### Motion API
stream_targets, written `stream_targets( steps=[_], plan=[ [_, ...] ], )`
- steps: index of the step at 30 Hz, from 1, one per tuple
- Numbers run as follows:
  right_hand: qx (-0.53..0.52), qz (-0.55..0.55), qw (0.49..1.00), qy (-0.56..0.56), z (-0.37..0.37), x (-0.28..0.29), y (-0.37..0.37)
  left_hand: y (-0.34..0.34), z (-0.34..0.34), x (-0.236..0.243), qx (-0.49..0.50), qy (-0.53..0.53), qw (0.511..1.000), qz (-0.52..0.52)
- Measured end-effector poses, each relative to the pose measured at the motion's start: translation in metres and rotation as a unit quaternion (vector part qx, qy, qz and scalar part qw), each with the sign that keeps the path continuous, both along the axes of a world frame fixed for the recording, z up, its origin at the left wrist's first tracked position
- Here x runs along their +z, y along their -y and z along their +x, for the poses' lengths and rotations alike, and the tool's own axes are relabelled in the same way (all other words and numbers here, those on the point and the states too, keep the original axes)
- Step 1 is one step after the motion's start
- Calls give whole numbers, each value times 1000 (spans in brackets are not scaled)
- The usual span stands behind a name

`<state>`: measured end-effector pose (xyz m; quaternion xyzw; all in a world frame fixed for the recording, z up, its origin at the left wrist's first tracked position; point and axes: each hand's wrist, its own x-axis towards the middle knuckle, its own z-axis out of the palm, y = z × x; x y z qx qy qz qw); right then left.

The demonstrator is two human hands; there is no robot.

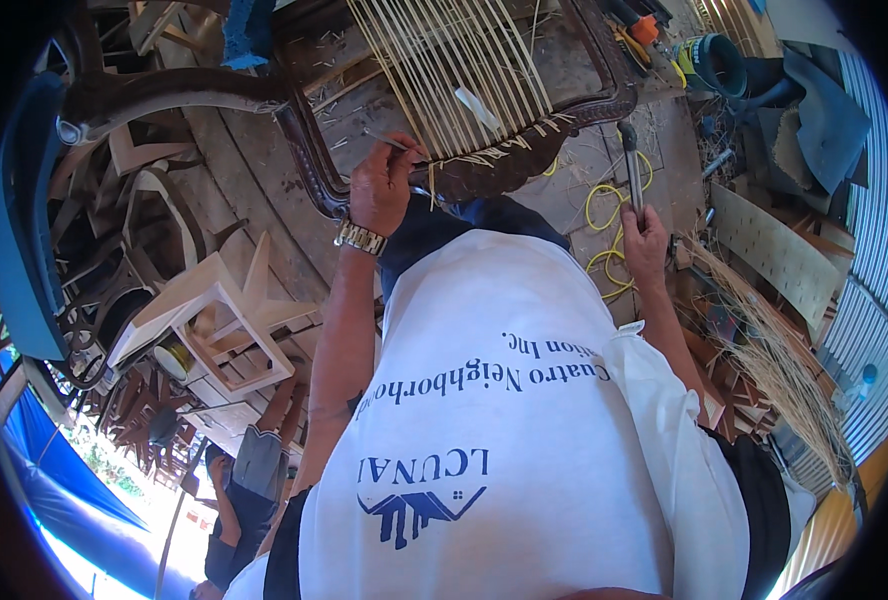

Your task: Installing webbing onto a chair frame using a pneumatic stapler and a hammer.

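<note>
The right hand (644, 245) gripped a metal tool (631, 170); the left hand (379, 185) pinched a cane strand (389, 140) at the dark chair frame (524, 150), upper centre. Lengthwise strands (464, 70) spanned the seat; cross-weaving seemingly remained.

Pale yellow cane strands (464, 70) cross a dark brown chair frame (604, 100).

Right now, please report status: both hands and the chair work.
Left hand pinches thin tool at cane strands. Right hand grips metal tool, upright. Chair frame partly woven; nothing blocking.
</note>
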<state>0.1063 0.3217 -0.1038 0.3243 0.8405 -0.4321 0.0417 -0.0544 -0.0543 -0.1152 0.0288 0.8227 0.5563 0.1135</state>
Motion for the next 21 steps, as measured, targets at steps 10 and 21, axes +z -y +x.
stream_targets(
  steps=[10,21],
  plan=[
    [71,-13,997,-10,-35,24,24,-6,-2,12,-40,-65,994,-73],
    [169,-51,984,-27,-56,54,40,-4,2,4,-20,-63,996,-54]
  ],
)
